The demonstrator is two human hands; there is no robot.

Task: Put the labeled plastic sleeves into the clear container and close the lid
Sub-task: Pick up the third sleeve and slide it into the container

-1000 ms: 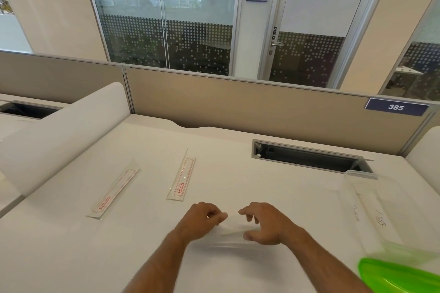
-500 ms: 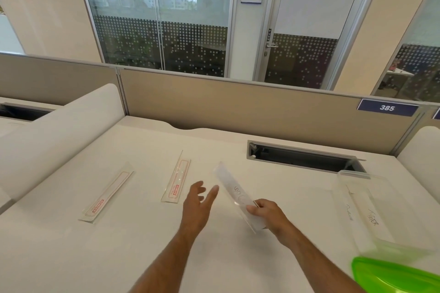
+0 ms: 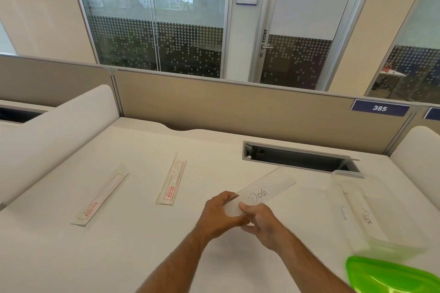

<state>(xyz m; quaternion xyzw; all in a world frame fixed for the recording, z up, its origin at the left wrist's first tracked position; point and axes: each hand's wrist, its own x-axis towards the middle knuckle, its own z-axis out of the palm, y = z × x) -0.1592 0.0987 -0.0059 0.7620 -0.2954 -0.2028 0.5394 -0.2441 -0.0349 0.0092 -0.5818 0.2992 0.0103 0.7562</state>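
A clear plastic sleeve marked "DOG" (image 3: 266, 189) is held above the white desk, its free end pointing up and to the right. My left hand (image 3: 220, 215) and my right hand (image 3: 262, 221) both grip its near end. Two more sleeves with red print lie flat on the desk: one at the left (image 3: 101, 197), one in the middle (image 3: 172, 182). The clear container (image 3: 352, 209) stands open at the right, with two labelled sleeves inside, one reading "TIGER" (image 3: 365, 220). Its green lid (image 3: 390, 276) lies at the bottom right corner.
A cable slot (image 3: 297, 157) is cut into the desk behind the container. A beige partition (image 3: 238, 112) runs along the far edge. White curved dividers (image 3: 54, 131) flank the desk on the left and the right.
The sleeve was lifted off the desk by my right hand and swung so it points right. My left hand, open half a second ago, has closed on its near end.
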